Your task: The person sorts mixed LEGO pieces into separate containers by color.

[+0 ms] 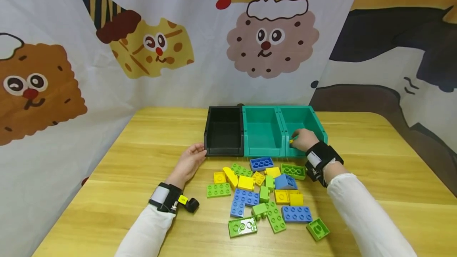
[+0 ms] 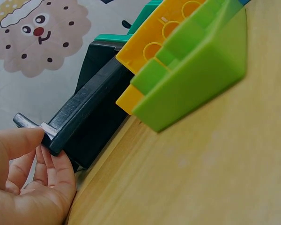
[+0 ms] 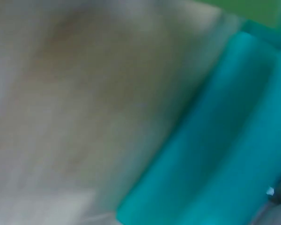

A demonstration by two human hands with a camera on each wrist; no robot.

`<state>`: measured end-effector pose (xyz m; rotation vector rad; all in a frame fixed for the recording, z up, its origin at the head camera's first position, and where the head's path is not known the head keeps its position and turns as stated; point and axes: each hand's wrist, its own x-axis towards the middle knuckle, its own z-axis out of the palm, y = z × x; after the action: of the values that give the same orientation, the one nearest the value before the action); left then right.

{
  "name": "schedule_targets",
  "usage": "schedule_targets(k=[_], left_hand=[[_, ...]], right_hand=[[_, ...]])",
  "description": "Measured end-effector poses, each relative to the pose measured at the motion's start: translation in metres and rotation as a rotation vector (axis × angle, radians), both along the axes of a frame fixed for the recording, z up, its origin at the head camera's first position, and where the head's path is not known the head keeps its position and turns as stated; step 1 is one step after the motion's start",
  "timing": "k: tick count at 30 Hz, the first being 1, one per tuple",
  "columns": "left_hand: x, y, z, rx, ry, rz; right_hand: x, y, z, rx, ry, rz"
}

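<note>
Black bin (image 1: 224, 152): one, open-topped, on the wooden table (image 1: 150, 130); landmark for the entries below.

Inner teal bin (image 1: 264, 152): one, set against the black bin's right side.

Outer teal bin (image 1: 301, 117): one, second to the right of the black bin, in the same row.

Left hand (image 1: 189, 163): at the black bin's near left corner, thumb laid on the rim's lip and fingers curled below, pinching it.

Right hand (image 1: 306, 140): well right of the black bin, at the near part of the outer teal bin, fingertips closed narrowly on a small yellow piece (image 1: 291, 141). The right wrist view is badly blurred, so the piece's shape and any contact with the bin cannot be told.

Loose bricks, assorted, spread over the table on the near side of the black bin and off to its right: green brick (image 1: 218, 190) just in front of it; blue brick (image 1: 296, 214) and open-sided green brick (image 1: 318, 229) farther out, nearer the person.

Printed cloth (image 1: 207, 58): hanging behind the black bin, cartoon biscuits and cheese.
</note>
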<state>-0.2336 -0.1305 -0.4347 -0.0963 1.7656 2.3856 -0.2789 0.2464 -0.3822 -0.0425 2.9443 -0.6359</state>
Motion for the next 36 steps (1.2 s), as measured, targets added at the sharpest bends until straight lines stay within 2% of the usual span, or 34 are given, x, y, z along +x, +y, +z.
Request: schedule_targets(k=[2,5,8,11,21,25,30,36], left_hand=[[0.001,0.0,-0.001,0.004,-0.004,0.001],[0.001,0.0,-0.001,0.014,-0.003,0.001],[0.0,0.0,-0.001,0.019,-0.001,0.005],[0.0,0.001,0.001,0.014,-0.001,0.005],[0.001,0.0,0.001,0.002,-0.003,-0.003],[0.001,0.001,0.001,0.002,-0.002,-0.008],[0.001,0.001,0.001,0.016,0.0,-0.01],[0.001,0.001,0.001,0.003,0.0,-0.007]], right_hand=[[0.003,0.002,0.005,-0.018,-0.009,0.033],[0.012,0.003,0.02,-0.063,0.002,0.08],[0.024,0.007,0.032,-0.121,0.06,0.099],[0.038,0.012,0.037,-0.179,0.103,0.107],[0.091,0.015,0.028,-0.242,0.158,0.16],[0.107,0.015,0.025,-0.254,0.197,0.214],[0.118,0.017,0.021,-0.245,0.236,0.249],[0.119,0.018,0.018,-0.213,0.233,0.24]])
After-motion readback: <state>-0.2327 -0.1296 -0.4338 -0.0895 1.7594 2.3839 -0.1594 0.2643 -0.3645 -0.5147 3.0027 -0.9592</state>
